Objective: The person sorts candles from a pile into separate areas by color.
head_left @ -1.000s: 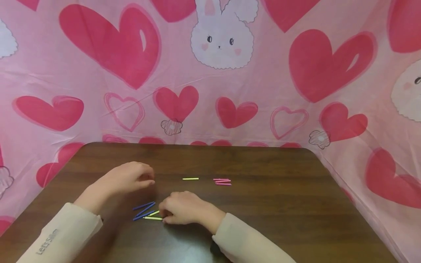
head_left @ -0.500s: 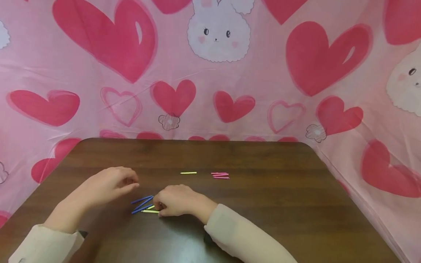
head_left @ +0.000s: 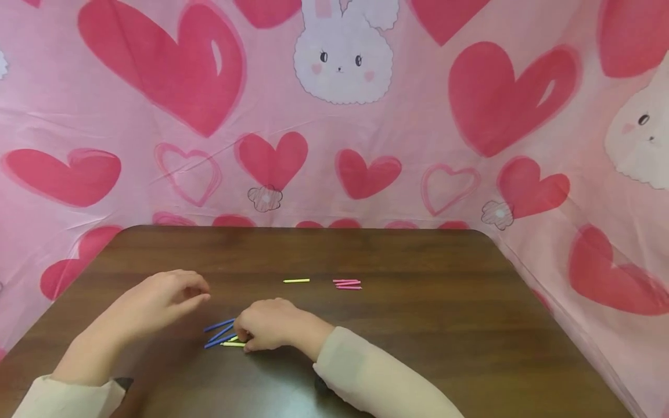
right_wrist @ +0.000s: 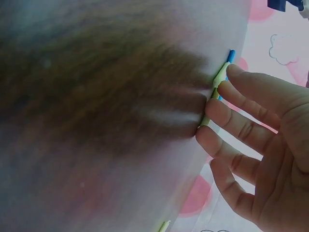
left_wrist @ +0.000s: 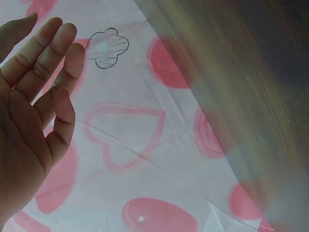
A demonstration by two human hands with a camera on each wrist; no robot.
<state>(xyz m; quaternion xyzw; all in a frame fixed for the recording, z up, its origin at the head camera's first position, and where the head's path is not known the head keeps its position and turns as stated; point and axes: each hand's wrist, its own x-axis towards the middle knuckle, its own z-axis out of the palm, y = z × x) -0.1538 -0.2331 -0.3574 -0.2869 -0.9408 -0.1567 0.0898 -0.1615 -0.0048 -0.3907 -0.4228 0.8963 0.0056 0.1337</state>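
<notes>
On my head feed the biggest thing is the pink backdrop (head_left: 405, 125), filling the upper half and wrapping down both sides. Below it spreads the dark wooden table (head_left: 460, 302); I read its far edge straight across mid-frame, with rounded corners at centre-left and centre-right, the right edge slanting to the lower right and the left one to the left margin. The widest reach of wood I can see for moving runs right of the right sleeve (head_left: 384, 371), which enters at bottom centre; the left sleeve (head_left: 68, 400) sits in the lower left corner. My left hand (head_left: 177, 293) hangs above the wood at centre-left, fingers loosely bent with nothing in them, thumb apart. My right hand (head_left: 266, 325) is low, just left of centre, fingertips down at the yellow sticks (head_left: 233, 344); on the right wrist feed thumb and fingers meet them, though I can't tell whether they pinch. Blue sticks (head_left: 220, 334) fan out directly left of that hand, well inside the edges. Farther up, right of centre, lie the pink sticks (head_left: 348, 283), bunched together; the smallest item is a lone yellow stick (head_left: 296, 281) to their left, with wood between.
</notes>
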